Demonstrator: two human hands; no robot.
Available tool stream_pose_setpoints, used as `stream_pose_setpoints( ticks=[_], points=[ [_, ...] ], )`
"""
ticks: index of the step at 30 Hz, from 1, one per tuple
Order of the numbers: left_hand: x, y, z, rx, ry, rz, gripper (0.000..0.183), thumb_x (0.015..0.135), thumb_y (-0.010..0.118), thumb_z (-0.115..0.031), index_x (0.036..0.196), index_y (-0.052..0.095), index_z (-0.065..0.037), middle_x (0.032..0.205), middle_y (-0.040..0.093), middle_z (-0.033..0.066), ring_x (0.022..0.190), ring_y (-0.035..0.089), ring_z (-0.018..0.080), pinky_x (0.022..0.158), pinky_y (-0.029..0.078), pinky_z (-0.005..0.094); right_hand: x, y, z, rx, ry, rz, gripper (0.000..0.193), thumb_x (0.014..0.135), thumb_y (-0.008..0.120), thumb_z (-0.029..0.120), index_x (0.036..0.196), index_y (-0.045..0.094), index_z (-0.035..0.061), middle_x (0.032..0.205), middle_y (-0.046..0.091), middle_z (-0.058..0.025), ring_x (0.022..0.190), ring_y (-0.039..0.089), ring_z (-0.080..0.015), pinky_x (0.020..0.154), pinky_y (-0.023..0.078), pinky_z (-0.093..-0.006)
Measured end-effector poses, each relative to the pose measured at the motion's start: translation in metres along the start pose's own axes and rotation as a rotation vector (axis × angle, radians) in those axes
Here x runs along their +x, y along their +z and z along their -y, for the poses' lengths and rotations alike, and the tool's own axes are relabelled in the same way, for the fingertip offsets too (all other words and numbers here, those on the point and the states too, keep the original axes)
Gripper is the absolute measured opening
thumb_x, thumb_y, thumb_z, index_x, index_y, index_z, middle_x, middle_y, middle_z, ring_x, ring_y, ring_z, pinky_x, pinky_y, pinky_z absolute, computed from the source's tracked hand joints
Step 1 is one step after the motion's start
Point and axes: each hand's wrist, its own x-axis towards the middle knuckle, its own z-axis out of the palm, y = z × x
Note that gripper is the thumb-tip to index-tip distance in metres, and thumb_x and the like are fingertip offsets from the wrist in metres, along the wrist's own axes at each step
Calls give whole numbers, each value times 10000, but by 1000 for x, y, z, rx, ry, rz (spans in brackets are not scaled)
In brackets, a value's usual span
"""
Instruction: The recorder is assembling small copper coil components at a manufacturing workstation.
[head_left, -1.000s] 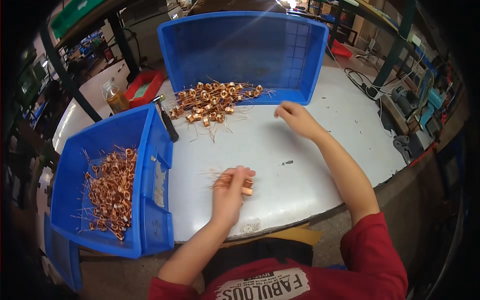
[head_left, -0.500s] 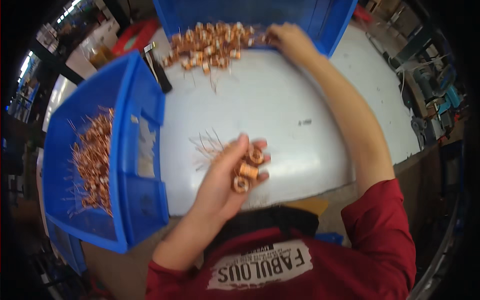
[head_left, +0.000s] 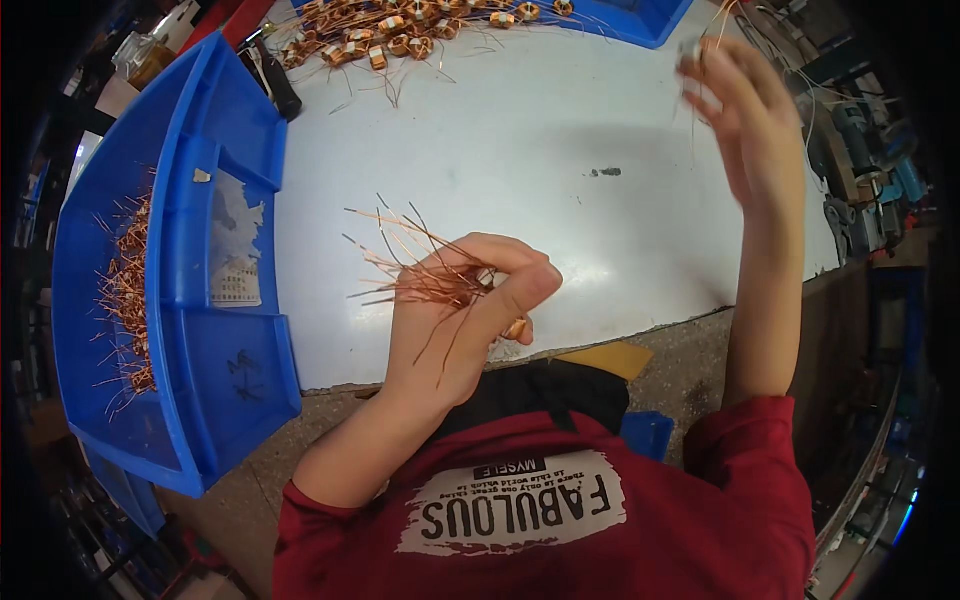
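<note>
My left hand [head_left: 450, 320] is closed around several copper wire coils [head_left: 440, 285] above the near part of the table. Their long leads fan out to the left, while the windings are mostly hidden by my fingers and thumb. Over the right side of the table, my right hand [head_left: 755, 120] is raised and somewhat blurred. A single coil [head_left: 692, 52] appears to be pinched at its fingertips, with thin wire leads sticking up and hanging down. At the far left of the table lies a pile of loose copper coils [head_left: 400, 42].
A blue bin [head_left: 185, 430] with many coils in it stands at the left. Another blue bin [head_left: 640, 25] is at the far edge of the white table [head_left: 480, 140]. A black-handled tool [head_left: 275, 80] lies by the pile. Machines and cables stand at the right.
My right hand has moved from the pile at the far bin to the right, lifting a coil. My left hand has turned, so the coil ends no longer face up. The view has shifted nearer.
</note>
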Motion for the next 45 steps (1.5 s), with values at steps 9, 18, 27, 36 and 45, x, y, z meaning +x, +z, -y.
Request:
stream_pose_setpoints(
  ticks=[9,18,27,36,45],
  points=[
    [-11,11,19,-156,-156,114,243,853,579,-62,1080,536,14,967,581,149,616,537,133,444,434,194,-121,-6,36,-122,235,534,320,635,718,-70,908,560,-20,821,606,-107,700,561,-148,625,452,-227],
    [-14,5,23,-204,-184,197,327,859,572,-69,1162,479,12,1008,570,149,606,522,120,430,434,189,-127,-2,33,-299,61,598,334,609,776,-2,882,584,-9,848,590,-75,688,517,-129,617,424,-223],
    [-17,-2,23,-503,-285,282,318,869,547,-96,1146,453,27,1040,546,152,609,497,181,392,405,182,-124,-20,1,-48,67,641,485,594,770,21,1042,585,28,917,611,-66,743,550,-133,678,423,-240],
    [-20,12,21,-411,-308,278,183,839,564,-25,1018,537,-5,830,586,163,533,499,139,374,372,175,-141,-8,-8,268,116,632,884,463,851,59,1222,401,14,903,614,-128,781,563,-195,719,452,-279],
    [-30,13,16,-217,-341,182,201,806,586,26,1003,544,32,814,614,150,533,514,125,416,395,193,-149,-14,-26,743,188,576,880,489,830,-1,1248,386,5,954,624,-143,896,605,-210,757,448,-280]
  ],
)
